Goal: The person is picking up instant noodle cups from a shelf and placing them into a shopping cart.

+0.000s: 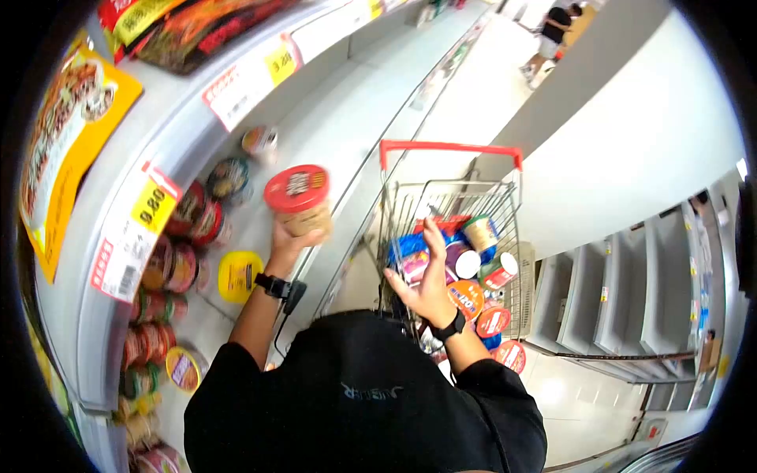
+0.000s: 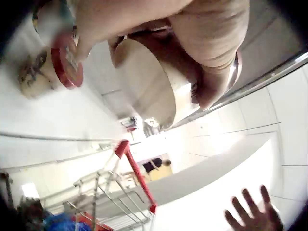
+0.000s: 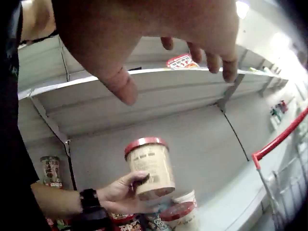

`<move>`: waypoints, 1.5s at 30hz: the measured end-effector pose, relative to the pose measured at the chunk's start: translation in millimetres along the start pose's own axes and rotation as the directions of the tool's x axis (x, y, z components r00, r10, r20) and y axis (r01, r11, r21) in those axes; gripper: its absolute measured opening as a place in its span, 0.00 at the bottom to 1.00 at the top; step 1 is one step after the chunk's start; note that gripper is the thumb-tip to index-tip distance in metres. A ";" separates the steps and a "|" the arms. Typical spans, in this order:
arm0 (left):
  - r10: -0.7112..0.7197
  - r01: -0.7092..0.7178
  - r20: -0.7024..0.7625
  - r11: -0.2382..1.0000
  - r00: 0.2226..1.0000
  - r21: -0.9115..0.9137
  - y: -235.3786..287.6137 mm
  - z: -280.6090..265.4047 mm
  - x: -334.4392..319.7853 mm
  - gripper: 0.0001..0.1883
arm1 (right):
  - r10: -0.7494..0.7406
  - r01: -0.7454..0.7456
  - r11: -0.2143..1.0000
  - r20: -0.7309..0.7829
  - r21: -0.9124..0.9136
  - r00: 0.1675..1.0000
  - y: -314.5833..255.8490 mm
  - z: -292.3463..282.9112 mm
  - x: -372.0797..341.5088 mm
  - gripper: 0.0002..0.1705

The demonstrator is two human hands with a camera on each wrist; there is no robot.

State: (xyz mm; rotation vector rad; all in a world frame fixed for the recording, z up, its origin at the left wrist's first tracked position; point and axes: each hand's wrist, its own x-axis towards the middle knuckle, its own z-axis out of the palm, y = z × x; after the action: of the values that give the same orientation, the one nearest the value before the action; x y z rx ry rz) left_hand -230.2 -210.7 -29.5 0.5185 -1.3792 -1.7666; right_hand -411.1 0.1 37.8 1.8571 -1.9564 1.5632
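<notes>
My left hand (image 1: pixel 293 243) grips a cream paper food cup with a red lid (image 1: pixel 298 193), like an instant-noodle tub, upright at the shelf's front. Seen from the right wrist, the left thumb lies across the side of the cup (image 3: pixel 151 168). In the left wrist view, fingers wrap around it and its pale base (image 2: pixel 144 79) shows. My right hand (image 1: pixel 430 288) is held over the cart with fingers spread, holding nothing; the left wrist view catches it (image 2: pixel 257 219) at the lower right. More lidded cups (image 1: pixel 229 180) stand on the shelf beside the left hand.
A wire shopping cart (image 1: pixel 516 236) with a red handle (image 1: pixel 449 146) holds cups, tubs and blue packs. Price tags (image 1: pixel 150 209) line the upper shelf edge at left. A wide white pillar (image 1: pixel 623 150) rises behind the cart. Another person (image 1: pixel 556 35) is far off.
</notes>
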 end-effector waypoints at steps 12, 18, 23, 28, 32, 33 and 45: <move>0.136 -0.072 -0.307 0.975 0.942 0.210 -70.2 -95.9 72.6 0.43 | 0.409 -0.416 0.909 -0.263 0.031 0.874 -20.1 -34.1 -70.8 0.41; 0.208 -0.021 -0.306 0.855 0.929 0.519 -95.9 -112.6 95.7 0.57 | 0.517 -0.510 0.853 -0.311 0.112 0.797 -9.7 -39.5 -90.9 0.39; -0.263 0.478 -0.634 0.857 0.727 0.193 -92.4 -80.3 79.4 0.61 | 0.557 -0.533 0.830 -0.325 0.166 0.765 8.4 -55.8 -101.6 0.37; -0.271 0.425 -0.571 0.892 0.775 0.154 -112.6 -77.6 94.0 0.58 | 0.636 -0.554 0.769 -0.292 0.319 0.714 37.2 -65.7 -120.5 0.35; -0.250 0.407 -0.547 0.894 0.799 0.187 -130.2 -81.5 126.2 0.59 | 0.702 -0.609 0.707 -0.248 0.361 0.668 43.6 -65.3 -119.4 0.34; -0.256 0.403 -0.531 0.898 0.807 0.179 -129.8 -75.0 133.4 0.59 | 0.711 -0.617 0.698 -0.248 0.364 0.658 44.4 -63.9 -117.6 0.34; -0.366 0.518 -0.652 0.854 0.664 0.049 -172.8 -70.1 301.3 0.62 | 0.829 -0.745 0.559 -0.286 0.363 0.482 62.3 -30.6 -93.0 0.37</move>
State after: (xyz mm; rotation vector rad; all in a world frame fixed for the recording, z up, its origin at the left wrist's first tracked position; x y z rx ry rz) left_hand -414.0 -481.3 -165.6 1.5451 -1.0127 -1.5588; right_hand -449.3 74.9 -42.3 0.3896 -2.6290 2.1573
